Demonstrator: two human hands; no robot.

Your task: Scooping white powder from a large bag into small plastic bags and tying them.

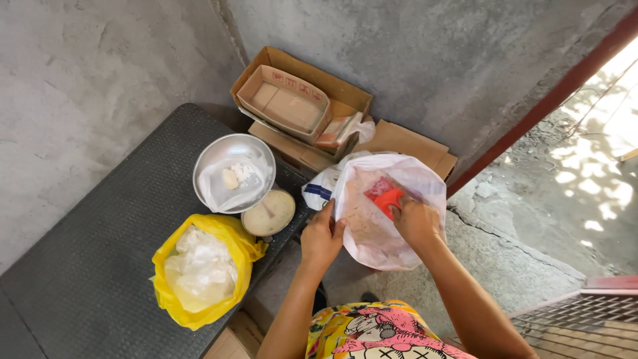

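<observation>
On your far left the yellow bag (199,269) sits open on the dark textured platform (86,266), full of white lumps inside a clear liner, and no hand is near it; just above it the metal bowl (234,173) holds a clear plastic sheet with only a small heap of pale powder, so I judge little has been portioned there so far; the small round container (268,213) beside it shows a cream-coloured surface and stands touching the yellow bag's edge. Behind these, the cardboard boxes (299,100) lie stacked against the grey wall, untouched. Further right, your left hand (321,236) pinches the near rim of the white plastic bag (389,219), keeping its mouth spread; the bag sits off the platform's edge, between your two hands, with pale powder inside. Your right hand (417,223) reaches into that bag, fingers closed round the red scoop (384,195), which lies in the powder; whether the scoop is loaded, I cannot tell; scooping looks under way, transfer not yet made.
</observation>
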